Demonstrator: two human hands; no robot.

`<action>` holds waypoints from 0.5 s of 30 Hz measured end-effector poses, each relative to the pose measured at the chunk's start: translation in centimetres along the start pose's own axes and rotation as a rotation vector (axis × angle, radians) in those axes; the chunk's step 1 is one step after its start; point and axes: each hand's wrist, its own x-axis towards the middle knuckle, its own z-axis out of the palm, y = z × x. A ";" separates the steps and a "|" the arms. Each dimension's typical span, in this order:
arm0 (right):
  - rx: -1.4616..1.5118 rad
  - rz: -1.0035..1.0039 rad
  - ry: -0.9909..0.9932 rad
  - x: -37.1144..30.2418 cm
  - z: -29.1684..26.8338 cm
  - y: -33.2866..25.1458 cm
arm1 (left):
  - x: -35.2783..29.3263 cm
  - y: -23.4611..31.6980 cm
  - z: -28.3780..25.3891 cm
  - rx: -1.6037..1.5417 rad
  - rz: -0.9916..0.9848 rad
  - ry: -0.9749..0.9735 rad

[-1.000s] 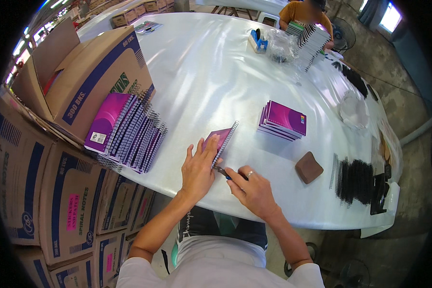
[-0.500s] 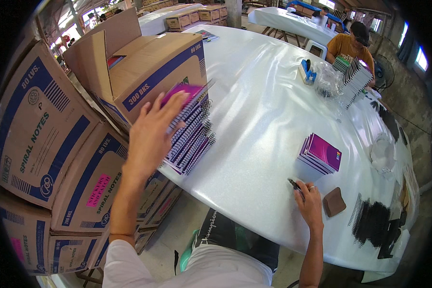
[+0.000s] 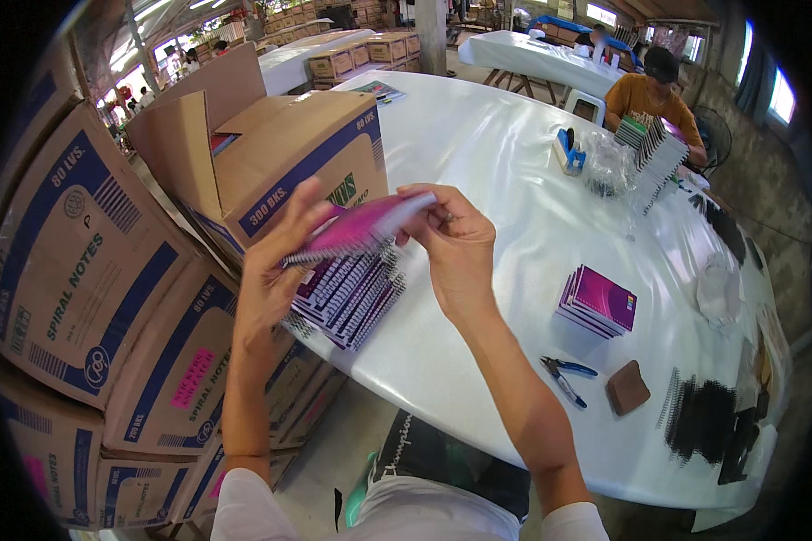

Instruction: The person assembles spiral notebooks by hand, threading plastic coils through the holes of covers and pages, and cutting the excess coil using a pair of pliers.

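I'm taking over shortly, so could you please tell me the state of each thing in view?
Notebook: held by left hand and right hand, blurred
Cutters: lying down, handles apart
Small notebook stack: closed, slightly staggered
Large notebook stack: piled, spirals showing
Carton: open, flaps raised
Clear plastic: crumpled
Black coils: heaped
Fan: running or not, unclear
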 end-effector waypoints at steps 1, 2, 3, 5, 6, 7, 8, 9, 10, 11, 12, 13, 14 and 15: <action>-0.125 -0.085 0.033 0.5 0.8 0.2 | -0.1 0.9 -0.4 0.054 -0.037 0.052; -0.249 -0.171 0.066 0.9 1.7 0.5 | -0.2 1.9 -0.9 0.109 -0.074 0.103; -0.424 -0.352 0.081 0.7 2.4 0.8 | -0.7 2.8 -2.1 0.249 -0.051 0.070; -0.744 -0.706 -0.102 0.5 2.0 3.3 | -2.0 2.9 -3.1 0.295 0.014 0.111; -0.834 -0.781 -0.230 0.2 2.2 4.0 | -2.7 2.9 -3.4 0.321 0.044 0.136; -0.908 -0.750 -0.331 -0.4 2.2 4.4 | -3.3 3.2 -2.7 0.335 0.005 0.212; -0.982 -0.718 -0.432 -1.2 1.9 4.5 | -4.1 2.9 -2.6 0.432 0.003 0.160; -1.056 -0.683 -0.539 -1.8 1.8 4.3 | -4.9 2.4 -2.3 0.526 -0.001 0.111; -1.066 -0.661 -0.540 -2.1 1.7 4.1 | -5.5 2.2 -1.9 0.618 -0.006 0.061; -1.076 -0.639 -0.539 -2.4 1.6 4.0 | -6.0 2.0 -1.1 0.706 -0.015 0.038; -1.087 -0.623 -0.532 -2.4 1.5 3.8 | -6.1 1.9 -0.8 0.763 -0.015 0.023; -1.087 -0.608 -0.531 -2.5 1.3 3.6 | -6.3 1.6 -0.7 0.821 -0.015 0.007; -1.087 -0.592 -0.529 -2.5 1.1 3.6 | -6.4 1.2 -0.4 0.879 -0.016 -0.008; -1.087 -0.580 -0.525 -2.4 0.9 3.7 | -6.3 0.9 -0.1 0.771 -0.026 0.017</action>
